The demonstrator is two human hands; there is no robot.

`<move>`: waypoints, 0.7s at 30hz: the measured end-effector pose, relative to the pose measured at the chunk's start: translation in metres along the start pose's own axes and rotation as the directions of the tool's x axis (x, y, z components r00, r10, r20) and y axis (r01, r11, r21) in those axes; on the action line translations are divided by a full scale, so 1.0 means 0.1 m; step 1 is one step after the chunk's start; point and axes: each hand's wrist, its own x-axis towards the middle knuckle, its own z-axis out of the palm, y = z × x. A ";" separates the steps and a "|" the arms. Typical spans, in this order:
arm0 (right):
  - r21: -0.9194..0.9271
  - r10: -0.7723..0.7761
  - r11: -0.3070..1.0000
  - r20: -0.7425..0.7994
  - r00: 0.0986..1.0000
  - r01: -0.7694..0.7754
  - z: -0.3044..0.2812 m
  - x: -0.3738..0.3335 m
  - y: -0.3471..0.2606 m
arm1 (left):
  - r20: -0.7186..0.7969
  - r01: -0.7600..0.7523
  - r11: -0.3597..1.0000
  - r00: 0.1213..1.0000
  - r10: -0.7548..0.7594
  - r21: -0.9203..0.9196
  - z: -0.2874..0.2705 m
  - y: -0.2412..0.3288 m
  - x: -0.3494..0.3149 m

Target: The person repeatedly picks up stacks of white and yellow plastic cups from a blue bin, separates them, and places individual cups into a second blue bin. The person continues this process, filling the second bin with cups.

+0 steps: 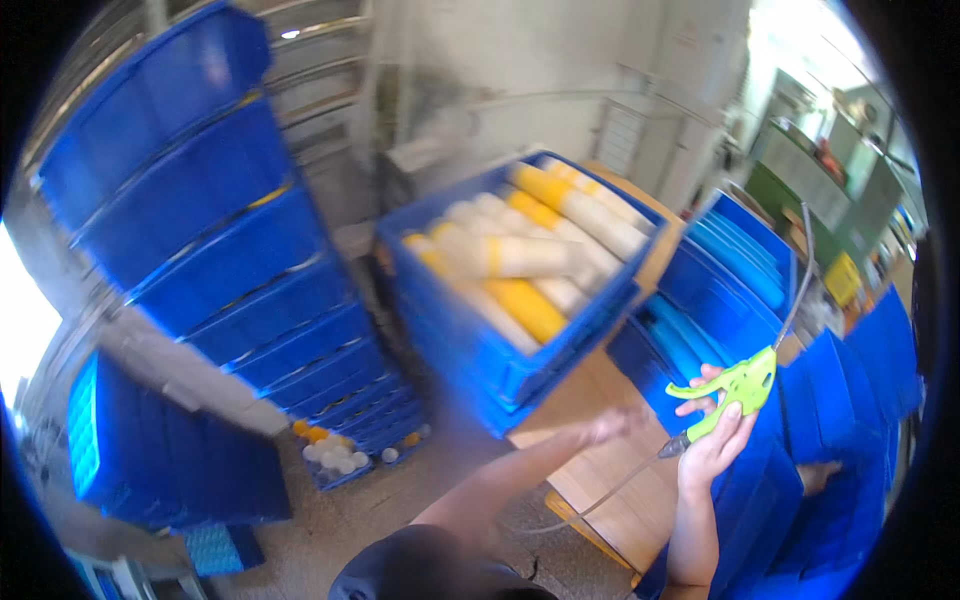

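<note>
My right hand is wrapped around the handle of a light green air blow gun. The gun's long thin metal nozzle points up and away, and a thin hose trails from the handle's lower end. Over the wooden tabletop, my left hand is smeared by motion, so its fingers cannot be made out. Beyond it stands a blue crate holding several white and yellow cylinders. Right of that crate, a blue bin contains lighter blue tube-like pieces.
At the left rises a tall stack of blue crates, with white and orange round-ended pieces in a low one. Another blue stack stands lower left. More blue bins crowd my right side, where part of another hand shows.
</note>
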 end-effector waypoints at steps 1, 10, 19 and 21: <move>0.094 0.073 0.993 -0.004 0.997 -0.073 0.24 -0.03 -0.11 | 0.080 0.003 0.999 0.997 0.001 -0.052 0.04 0.11 -0.60; 0.643 -0.271 0.763 0.228 0.935 0.064 2.67 0.49 -1.26 | -0.730 0.199 0.942 0.680 0.067 0.271 -0.63 0.88 -4.51; 0.736 -0.452 0.605 0.002 0.892 0.304 5.27 1.98 -2.56 | -0.965 0.014 0.996 0.247 0.083 0.089 -1.07 0.37 -6.10; 0.257 -0.586 0.743 -0.196 0.786 0.618 5.44 1.76 -2.26 | -0.965 0.050 0.998 0.263 0.024 0.039 -0.99 0.22 -6.09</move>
